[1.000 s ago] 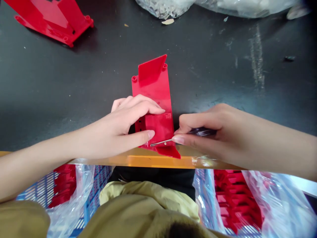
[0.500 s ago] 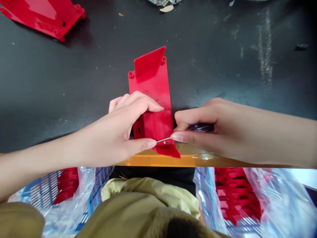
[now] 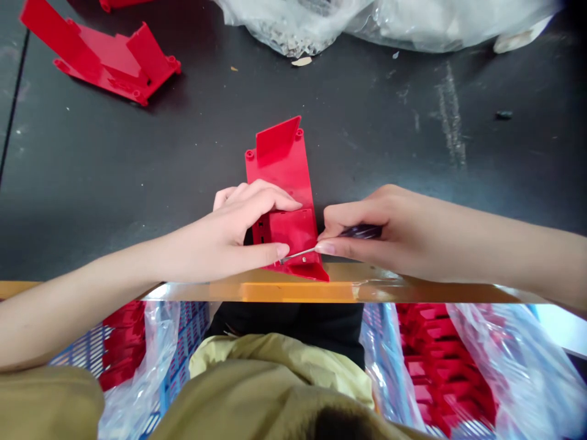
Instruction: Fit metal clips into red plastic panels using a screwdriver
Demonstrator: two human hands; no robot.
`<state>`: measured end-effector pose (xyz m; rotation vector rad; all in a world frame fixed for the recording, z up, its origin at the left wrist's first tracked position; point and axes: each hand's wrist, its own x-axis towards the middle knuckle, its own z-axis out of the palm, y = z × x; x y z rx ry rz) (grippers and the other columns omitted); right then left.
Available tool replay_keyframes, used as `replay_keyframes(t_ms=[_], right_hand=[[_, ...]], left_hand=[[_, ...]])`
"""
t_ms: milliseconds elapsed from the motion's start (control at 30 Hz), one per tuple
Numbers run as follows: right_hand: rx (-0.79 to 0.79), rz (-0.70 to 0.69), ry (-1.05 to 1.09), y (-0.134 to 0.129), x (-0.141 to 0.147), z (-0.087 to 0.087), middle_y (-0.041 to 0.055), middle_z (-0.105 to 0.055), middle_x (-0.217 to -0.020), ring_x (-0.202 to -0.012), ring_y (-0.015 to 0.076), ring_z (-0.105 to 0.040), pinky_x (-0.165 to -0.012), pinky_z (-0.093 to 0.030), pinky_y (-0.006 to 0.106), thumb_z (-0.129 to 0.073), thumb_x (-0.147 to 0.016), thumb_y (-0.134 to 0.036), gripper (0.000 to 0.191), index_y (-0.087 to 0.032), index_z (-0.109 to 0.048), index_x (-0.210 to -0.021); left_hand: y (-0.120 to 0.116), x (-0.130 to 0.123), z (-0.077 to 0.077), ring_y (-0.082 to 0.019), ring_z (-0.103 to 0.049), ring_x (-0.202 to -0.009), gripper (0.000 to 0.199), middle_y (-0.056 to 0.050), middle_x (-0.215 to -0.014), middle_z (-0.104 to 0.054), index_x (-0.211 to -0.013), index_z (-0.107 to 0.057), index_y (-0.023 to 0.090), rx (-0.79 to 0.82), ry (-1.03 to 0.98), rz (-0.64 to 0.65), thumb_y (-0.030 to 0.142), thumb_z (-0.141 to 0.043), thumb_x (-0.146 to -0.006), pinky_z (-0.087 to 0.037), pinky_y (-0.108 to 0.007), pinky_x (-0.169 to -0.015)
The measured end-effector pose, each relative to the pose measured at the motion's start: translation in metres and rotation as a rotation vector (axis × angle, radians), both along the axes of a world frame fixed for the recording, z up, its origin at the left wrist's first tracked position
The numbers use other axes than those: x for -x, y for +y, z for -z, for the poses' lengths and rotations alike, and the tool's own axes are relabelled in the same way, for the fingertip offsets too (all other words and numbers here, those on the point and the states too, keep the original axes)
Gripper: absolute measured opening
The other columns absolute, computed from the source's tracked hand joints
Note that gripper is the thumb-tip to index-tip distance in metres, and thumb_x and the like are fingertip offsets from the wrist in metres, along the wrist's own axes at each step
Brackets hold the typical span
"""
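Observation:
A red plastic housing part (image 3: 290,227) lies at the front edge of the table, with an upright flap at its far end. My left hand (image 3: 250,229) is closed on its near section, fingers over the raised block and thumb along the near side. In my right hand (image 3: 367,229) is a screwdriver with a dark handle (image 3: 362,231). Its thin metal shaft (image 3: 302,252) slants left across the housing, its tip low beside my left thumb. A small metal piece (image 3: 304,260) sits in the housing close to the shaft.
Another red plastic part (image 3: 112,58) lies at the far left. Clear plastic bags (image 3: 293,27), one holding small pieces, lie at the back. Below the yellow table edge (image 3: 257,292), blue baskets (image 3: 183,342) with plastic liners hold red parts (image 3: 444,366).
The view has shifted, bringing more of the table's far side into sight. My left thumb has slid slightly up, and the screwdriver's tip now shows below it.

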<state>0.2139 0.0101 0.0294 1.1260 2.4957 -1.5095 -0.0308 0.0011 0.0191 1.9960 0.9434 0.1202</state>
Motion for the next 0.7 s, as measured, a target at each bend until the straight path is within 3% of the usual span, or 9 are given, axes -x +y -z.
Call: replay_keyframes(t_ms=[267,400,533,700], right_hand=[[0.084,0.03,-0.043,0.0004,0.0028,0.0001,-0.0063,-0.036,-0.049,-0.044,0.0067,-0.026,-0.046,-0.021,0.026,-0.053,-0.091,-0.041,0.038,-0.02,-0.045,-0.061],[0.139,0.119,-0.07,-0.0058,0.0042,-0.0019,-0.0072,-0.033,-0.048,-0.043,0.0063,-0.025,-0.045,-0.02,0.025,-0.054,-0.09,-0.042,0.037,-0.02,-0.047,-0.061],[0.172,0.169,-0.118,-0.0087,0.0058,-0.0038,-0.0078,-0.034,-0.049,-0.044,0.0062,-0.026,-0.044,-0.021,0.024,-0.056,-0.089,-0.041,0.035,-0.02,-0.047,-0.062],[0.308,0.171,0.007,-0.0048,-0.0006,0.005,-0.0073,-0.039,-0.058,-0.051,0.0064,-0.032,-0.048,-0.026,0.021,-0.058,-0.089,-0.042,0.036,-0.019,-0.043,-0.065]], left_hand=[[-0.008,-0.0063,-0.0004,-0.025,-0.047,-0.118,0.037,-0.004,-0.124,-0.057,-0.119,-0.052,0.025,-0.047,0.014,-0.082,0.042,-0.064,-0.088,-0.028,-0.047,-0.107],[-0.009,-0.0077,0.001,-0.024,-0.049,-0.114,0.033,-0.004,-0.121,-0.057,-0.116,-0.053,0.023,-0.069,0.0,-0.074,0.039,-0.064,-0.088,-0.028,-0.047,-0.105],[-0.008,-0.0047,0.0023,-0.025,-0.048,-0.119,0.037,-0.006,-0.126,-0.056,-0.12,-0.05,0.022,-0.079,-0.006,-0.051,0.04,-0.063,-0.09,-0.026,-0.047,-0.107],[-0.0023,0.001,0.002,-0.023,-0.044,-0.129,0.03,-0.005,-0.136,-0.053,-0.127,-0.049,0.025,-0.037,0.008,0.006,0.034,-0.046,-0.099,-0.025,-0.045,-0.111]])
